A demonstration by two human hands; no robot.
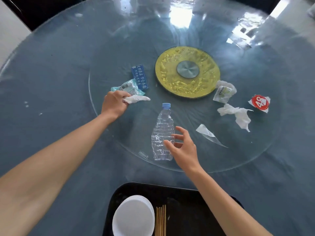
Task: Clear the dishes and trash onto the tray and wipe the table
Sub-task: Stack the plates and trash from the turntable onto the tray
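Note:
My left hand (114, 104) grips a crumpled white napkin (138, 99) on the glass turntable (238, 159), beside a teal wrapper (130, 86) and a blue card (140, 76). My right hand (183, 147) hovers with fingers spread at the right side of an empty, crushed plastic bottle (162, 133) with a blue cap, lying on the glass; thumb and fingertips are at its body but not closed round it. A black tray (185, 210) at the near table edge holds stacked white plates (133, 217) and several wooden chopsticks (160, 220).
More trash lies to the right: a clear wrapper (223, 91), a crumpled tissue (237, 114), a red-and-white lid marked 49 (260, 103), a clear plastic scrap (208, 133). A gold disc (187, 71) marks the turntable's centre. Blue cloth under plastic covers the round table (51, 74).

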